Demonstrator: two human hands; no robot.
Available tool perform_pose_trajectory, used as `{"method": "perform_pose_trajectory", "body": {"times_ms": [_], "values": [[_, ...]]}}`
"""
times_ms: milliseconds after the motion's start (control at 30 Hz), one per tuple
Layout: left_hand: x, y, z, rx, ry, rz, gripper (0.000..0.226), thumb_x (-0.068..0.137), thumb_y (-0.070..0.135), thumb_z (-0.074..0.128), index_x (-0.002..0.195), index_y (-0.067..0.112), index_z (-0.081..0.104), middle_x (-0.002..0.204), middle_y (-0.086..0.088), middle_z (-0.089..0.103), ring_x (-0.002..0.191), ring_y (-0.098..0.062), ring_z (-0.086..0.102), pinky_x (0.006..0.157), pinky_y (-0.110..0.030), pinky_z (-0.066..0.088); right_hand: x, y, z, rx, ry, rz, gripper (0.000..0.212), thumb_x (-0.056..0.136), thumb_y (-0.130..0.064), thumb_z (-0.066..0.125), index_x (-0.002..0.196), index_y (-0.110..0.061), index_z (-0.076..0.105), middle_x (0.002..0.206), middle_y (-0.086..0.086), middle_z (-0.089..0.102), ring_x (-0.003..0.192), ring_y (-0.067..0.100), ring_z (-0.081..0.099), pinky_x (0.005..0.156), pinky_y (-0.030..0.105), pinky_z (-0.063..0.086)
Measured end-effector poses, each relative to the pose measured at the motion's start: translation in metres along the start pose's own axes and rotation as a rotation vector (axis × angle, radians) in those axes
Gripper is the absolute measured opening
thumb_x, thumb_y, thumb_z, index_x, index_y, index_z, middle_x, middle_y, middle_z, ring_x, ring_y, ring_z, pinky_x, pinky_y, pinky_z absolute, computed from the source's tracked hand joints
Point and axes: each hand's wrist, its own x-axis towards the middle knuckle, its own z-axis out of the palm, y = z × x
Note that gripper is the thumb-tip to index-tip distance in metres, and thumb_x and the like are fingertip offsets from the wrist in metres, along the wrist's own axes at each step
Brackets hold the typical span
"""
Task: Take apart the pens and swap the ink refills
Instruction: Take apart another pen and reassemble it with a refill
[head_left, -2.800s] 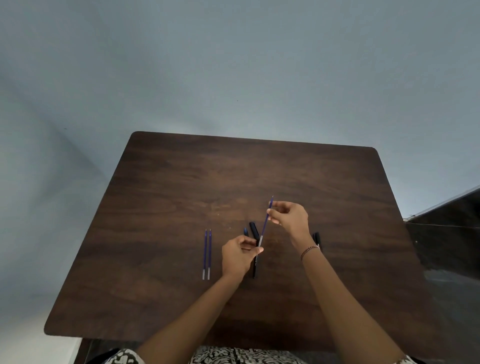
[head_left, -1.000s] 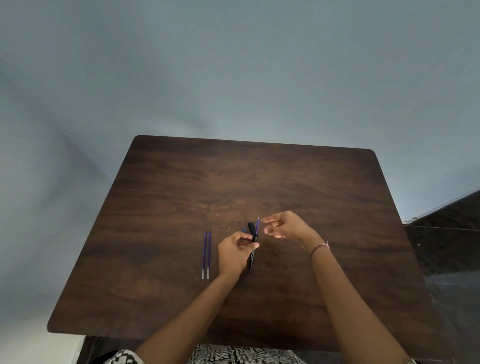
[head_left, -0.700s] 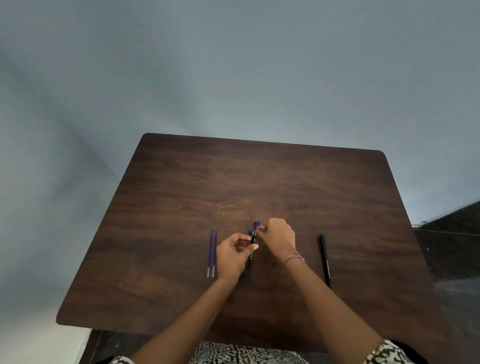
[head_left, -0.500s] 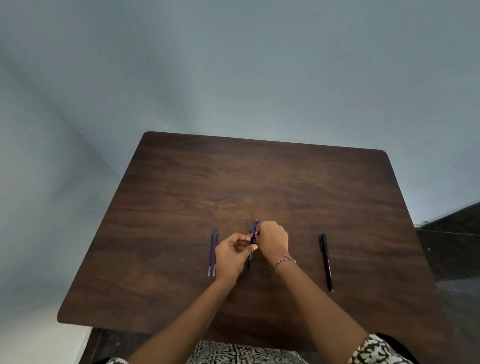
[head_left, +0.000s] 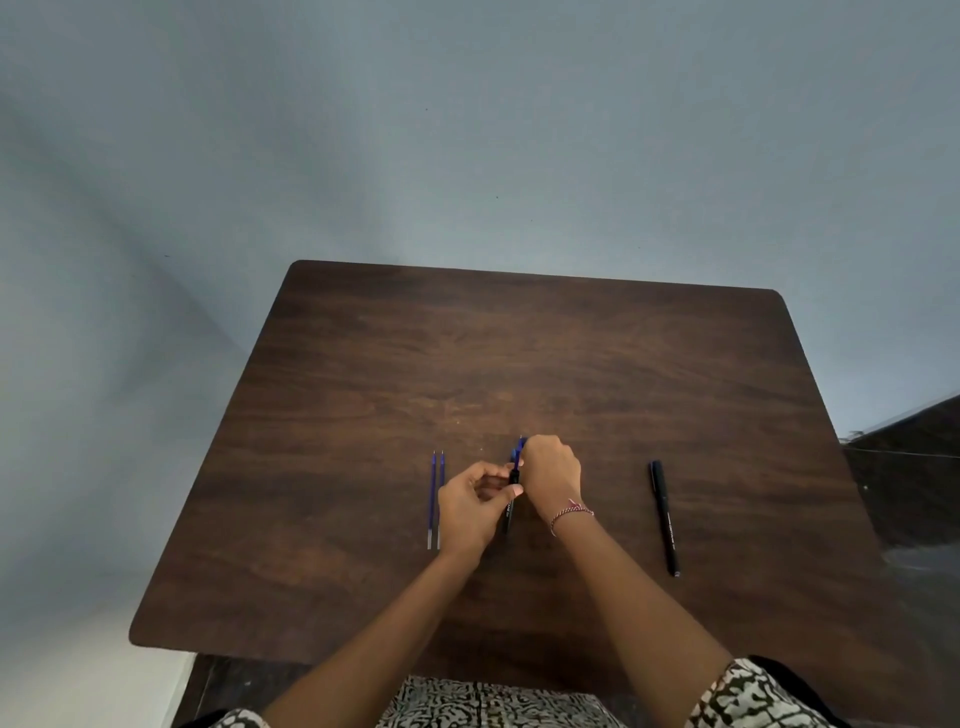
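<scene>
Our left hand (head_left: 470, 512) and right hand (head_left: 550, 475) meet over table (head_left: 519, 353), two refills (head_left: 435, 499) side by side just left of them, left hand pinching barrel (head_left: 508, 514), right hand curled round blue refill (head_left: 519, 448) at barrel's far end, pen (head_left: 665, 519) lying apart at right.

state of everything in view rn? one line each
Left hand: grips barrel.
Right hand: fingers curled round blue refill.
Blue refill: sticks out of barrel's far end.
Loose refills: two, side by side on table.
Black pen: whole, lying apart.
</scene>
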Motion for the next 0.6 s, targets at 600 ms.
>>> {"method": "perform_pose_trajectory", "body": {"times_ms": [600], "values": [[0.006, 0.005, 0.011, 0.024, -0.04, 0.009, 0.026, 0.068, 0.008, 0.082, 0.073, 0.028, 0.065, 0.071, 0.012, 0.069, 0.066, 0.005, 0.065, 0.067, -0.012, 0.053, -0.006, 0.033, -0.037, 1.051, 0.103, 0.267, 0.011, 0.078, -0.02, 0.074, 0.071, -0.012, 0.07, 0.061, -0.001, 0.064, 0.057, 0.006, 0.055, 0.055, 0.013, 0.044]]}}
